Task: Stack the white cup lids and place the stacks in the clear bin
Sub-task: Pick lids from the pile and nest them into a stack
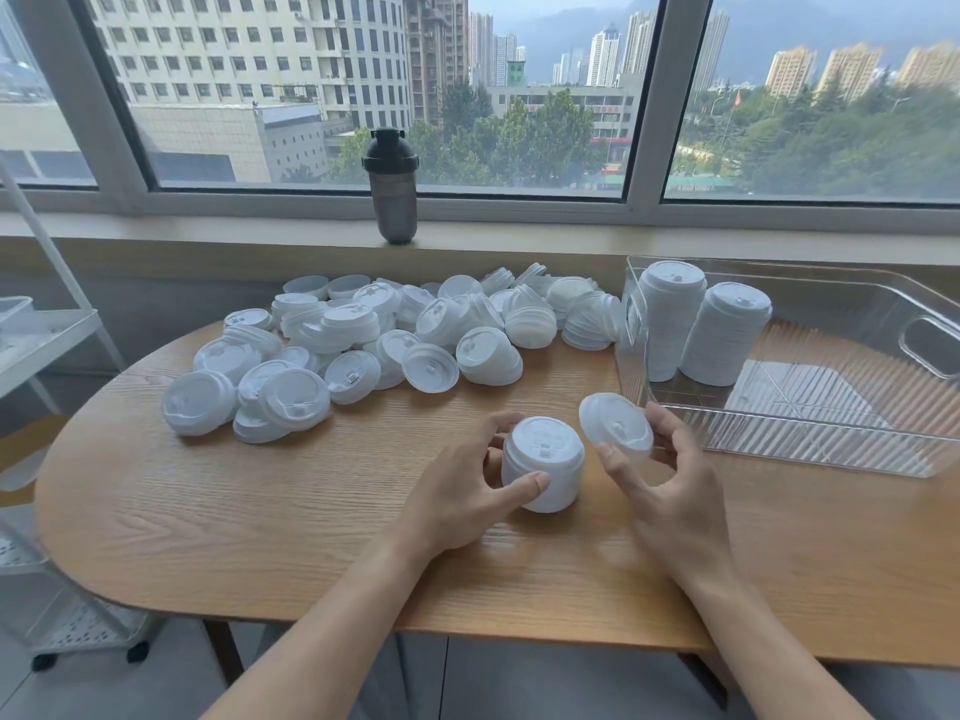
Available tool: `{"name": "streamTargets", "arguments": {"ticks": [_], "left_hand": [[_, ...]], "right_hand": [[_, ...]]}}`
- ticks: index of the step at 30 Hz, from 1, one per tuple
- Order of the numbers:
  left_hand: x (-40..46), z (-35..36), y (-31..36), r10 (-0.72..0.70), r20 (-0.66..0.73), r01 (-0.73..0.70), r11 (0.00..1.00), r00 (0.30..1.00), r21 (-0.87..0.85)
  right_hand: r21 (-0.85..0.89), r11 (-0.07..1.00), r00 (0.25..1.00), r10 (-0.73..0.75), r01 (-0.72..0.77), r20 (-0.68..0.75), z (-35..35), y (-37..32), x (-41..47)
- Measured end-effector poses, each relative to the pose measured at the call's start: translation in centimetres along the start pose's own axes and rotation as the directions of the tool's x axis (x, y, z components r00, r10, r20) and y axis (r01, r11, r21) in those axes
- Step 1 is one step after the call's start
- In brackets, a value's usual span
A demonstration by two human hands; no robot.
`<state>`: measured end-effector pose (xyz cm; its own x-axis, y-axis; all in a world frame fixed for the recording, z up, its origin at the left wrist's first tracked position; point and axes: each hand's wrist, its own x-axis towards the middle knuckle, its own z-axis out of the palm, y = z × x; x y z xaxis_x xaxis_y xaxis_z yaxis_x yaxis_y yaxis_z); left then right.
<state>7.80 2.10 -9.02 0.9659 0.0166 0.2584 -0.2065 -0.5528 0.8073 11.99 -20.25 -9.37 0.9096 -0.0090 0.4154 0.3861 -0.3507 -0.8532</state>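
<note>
At the far left stands a white shelf cart (36,335) beside the wooden surface (270,517). A loose heap of white cup lids (374,335) spreads over the back left and middle of the surface, some lying flat and some tipped on each other. Behind the heap a dark shaker bottle (390,187) stands upright on the window sill. Nearer the front edge, the left hand (467,491) rests its curled fingers (524,485) round a short stack of lids (543,462) that stands upright on the surface, thumb at the near side and fingertips at the far side. Just to the right, the right hand (660,480) pinches a single lid (615,428), tilted on edge, close to the stack but apart from it. At the right the clear bin (831,439) lies on the surface, with two tall stacks (701,330) standing upright side by side in its back left corner
</note>
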Motion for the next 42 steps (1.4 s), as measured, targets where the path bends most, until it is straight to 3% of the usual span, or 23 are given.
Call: {"name": "streamTargets", "arguments": {"ticks": [6,17,29,36,42], "left_hand": [[0.4,0.3,-0.7,0.028,0.024,-0.028,1.0,0.999,-0.006],[0.4,0.2,-0.9,0.029,0.018,-0.028,0.997,0.999,-0.079],[0.4,0.4,-1.2,0.031,0.022,-0.03,0.999,0.999,-0.027],[-0.1,0.0,-0.4,0.025,0.018,-0.025,1.0,1.0,-0.01],[-0.5,-0.1,0.4,0.02,0.008,-0.02,1.0,1.0,0.007]], "right_hand": [[0.05,0.992,0.981,-0.124,0.118,0.148,1.7,-1.2,-1.0],[-0.026,0.991,0.948,-0.114,0.128,0.295,2.6,-1.1,-0.6],[-0.091,0.985,0.936,-0.106,0.144,0.335,2.6,-0.9,-1.0],[-0.299,0.938,0.942,-0.071,0.175,0.328,2.5,-1.1,-1.8],[-0.198,0.968,0.959,-0.095,0.151,0.266,1.5,-0.8,-2.1]]}}
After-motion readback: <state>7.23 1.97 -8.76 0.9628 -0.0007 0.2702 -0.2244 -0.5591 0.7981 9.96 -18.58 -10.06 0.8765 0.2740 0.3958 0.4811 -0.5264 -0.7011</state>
